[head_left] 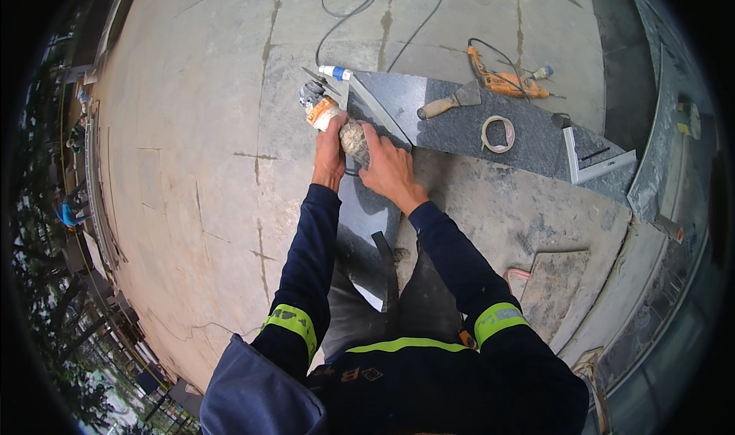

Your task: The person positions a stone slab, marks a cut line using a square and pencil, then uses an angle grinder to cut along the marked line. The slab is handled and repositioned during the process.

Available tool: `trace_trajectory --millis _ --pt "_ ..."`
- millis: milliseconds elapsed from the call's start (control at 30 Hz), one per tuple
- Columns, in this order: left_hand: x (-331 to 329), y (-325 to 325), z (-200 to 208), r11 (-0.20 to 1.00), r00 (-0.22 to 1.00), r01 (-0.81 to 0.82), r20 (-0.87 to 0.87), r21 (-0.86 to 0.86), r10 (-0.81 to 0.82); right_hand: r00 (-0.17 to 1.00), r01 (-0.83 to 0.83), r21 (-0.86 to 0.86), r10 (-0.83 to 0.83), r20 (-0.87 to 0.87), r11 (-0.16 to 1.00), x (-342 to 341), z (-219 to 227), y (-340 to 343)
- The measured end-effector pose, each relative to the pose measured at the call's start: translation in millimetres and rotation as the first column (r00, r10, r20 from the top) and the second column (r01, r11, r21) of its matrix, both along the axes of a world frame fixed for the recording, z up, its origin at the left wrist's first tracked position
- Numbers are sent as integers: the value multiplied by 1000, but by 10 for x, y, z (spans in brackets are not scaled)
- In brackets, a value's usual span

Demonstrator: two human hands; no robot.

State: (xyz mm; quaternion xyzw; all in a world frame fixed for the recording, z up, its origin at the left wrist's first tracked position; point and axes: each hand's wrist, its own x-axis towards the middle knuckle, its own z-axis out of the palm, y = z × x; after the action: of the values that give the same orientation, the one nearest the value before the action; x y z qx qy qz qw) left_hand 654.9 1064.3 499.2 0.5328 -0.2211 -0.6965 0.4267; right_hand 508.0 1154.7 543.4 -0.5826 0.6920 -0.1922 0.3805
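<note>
My left hand [330, 150] grips the front of a dusty angle grinder [321, 107], whose orange-and-white body sits at the left end of a dark grey stone slab [459, 125]. My right hand [387, 163] closes around the grinder's rear handle [354, 140], just right of the left hand. Both hands hold the tool over the slab's near edge. The disc is hidden behind the tool body. Its black cable [337, 10] runs away across the floor.
On the slab lie a scraper with a wooden handle [448, 102], a roll of tape [498, 134], a metal square [593, 163] and a long straightedge [379, 109]. An orange drill [501, 81] lies beyond. A low stone wall [658, 129] runs along the right.
</note>
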Motion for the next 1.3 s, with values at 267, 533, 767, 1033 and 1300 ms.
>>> trace_trajectory --millis 267,533,767,1033,1300 --pt "-285 -75 -132 986 989 147 -19 72 -146 990 112 72 -117 73 991 -139 -256 28" --pt "-396 -156 -276 976 978 192 65 98 -199 982 154 12 -155 111 988 -216 -445 18" --pt "-385 -170 -352 979 977 188 90 82 -195 982 145 36 -148 119 989 -251 -467 8" --pt "-388 -146 -406 983 977 159 128 95 -170 986 107 47 -112 121 993 -350 -456 1" --pt "-405 -146 -502 985 971 148 177 92 -163 990 90 46 -94 105 995 -386 -459 0"
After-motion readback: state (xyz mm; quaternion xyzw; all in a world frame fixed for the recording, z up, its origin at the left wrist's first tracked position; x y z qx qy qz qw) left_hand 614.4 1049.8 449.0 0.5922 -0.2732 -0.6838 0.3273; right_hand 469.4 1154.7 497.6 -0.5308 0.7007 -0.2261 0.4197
